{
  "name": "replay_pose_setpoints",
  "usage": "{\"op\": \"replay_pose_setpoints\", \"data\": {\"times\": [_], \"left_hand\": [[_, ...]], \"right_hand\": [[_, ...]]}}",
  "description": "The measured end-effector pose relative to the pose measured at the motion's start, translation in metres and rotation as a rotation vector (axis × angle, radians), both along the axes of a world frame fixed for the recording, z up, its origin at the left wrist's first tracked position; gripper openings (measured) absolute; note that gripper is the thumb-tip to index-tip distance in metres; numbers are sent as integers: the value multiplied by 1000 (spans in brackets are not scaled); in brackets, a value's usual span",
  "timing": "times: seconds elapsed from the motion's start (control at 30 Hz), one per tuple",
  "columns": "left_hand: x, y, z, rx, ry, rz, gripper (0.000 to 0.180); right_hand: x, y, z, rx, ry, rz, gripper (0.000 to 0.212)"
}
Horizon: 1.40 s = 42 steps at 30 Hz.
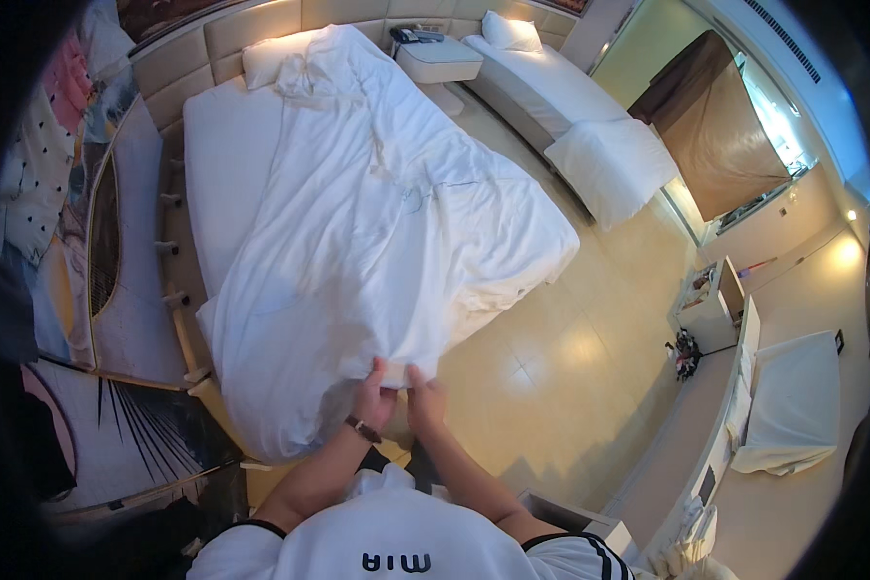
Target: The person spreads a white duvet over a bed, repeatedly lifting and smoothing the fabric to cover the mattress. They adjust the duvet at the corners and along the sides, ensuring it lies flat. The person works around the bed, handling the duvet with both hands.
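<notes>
A large white duvet [358, 222] lies rumpled and slantwise over the big bed, spilling past its foot. At its near edge my left hand [375, 398] grips the fabric, thumb and fingers closed. Close beside it, my right hand [425, 401] is closed on the same edge, with a short flat strip of the fabric stretched between the two. Both forearms reach forward from the lower edge, and a dark watch or bracelet [363, 429] circles my left wrist. Along the left side a strip of white mattress [227, 174] shows uncovered.
A white pillow [261, 63] rests against the padded headboard [169, 72]. A nightstand [440, 60] with a telephone [416, 36] separates this bed from a narrower one [536, 82]. Tiled floor [541, 358] runs to the right, by a desk, a cloth-covered panel [793, 406] and a brown curtain [710, 126].
</notes>
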State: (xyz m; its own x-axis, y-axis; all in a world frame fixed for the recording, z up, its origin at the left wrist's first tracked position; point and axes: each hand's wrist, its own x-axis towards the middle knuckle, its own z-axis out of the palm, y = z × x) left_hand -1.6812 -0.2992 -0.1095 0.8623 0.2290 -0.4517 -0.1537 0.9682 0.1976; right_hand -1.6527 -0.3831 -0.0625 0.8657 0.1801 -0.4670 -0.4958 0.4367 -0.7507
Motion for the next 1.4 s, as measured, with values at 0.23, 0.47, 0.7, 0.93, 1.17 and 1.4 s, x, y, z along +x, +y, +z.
{"op": "replay_pose_setpoints", "data": {"times": [0.23, 0.47, 0.7, 0.93, 1.17, 1.4], "left_hand": [[5, -6, 88, 153, 44, 194, 28], [17, -24, 108, 130, 83, 303, 39], [33, -42, 133, 206, 164, 428, 35], [20, -18, 88, 245, 292, 433, 30], [13, -32, -36, 153, 652, 432, 32], [53, -96, -110, 645, 496, -268, 40]], "right_hand": [[99, 0, -53, 863, 466, 77, 34], [168, 1, -92, 825, 426, 80, 49], [188, -20, -145, 710, 254, 93, 45], [279, -100, -91, 969, 427, 55, 37], [280, -172, -23, 217, -22, -214, 40], [253, -187, -40, -87, 305, -172, 36]]}}
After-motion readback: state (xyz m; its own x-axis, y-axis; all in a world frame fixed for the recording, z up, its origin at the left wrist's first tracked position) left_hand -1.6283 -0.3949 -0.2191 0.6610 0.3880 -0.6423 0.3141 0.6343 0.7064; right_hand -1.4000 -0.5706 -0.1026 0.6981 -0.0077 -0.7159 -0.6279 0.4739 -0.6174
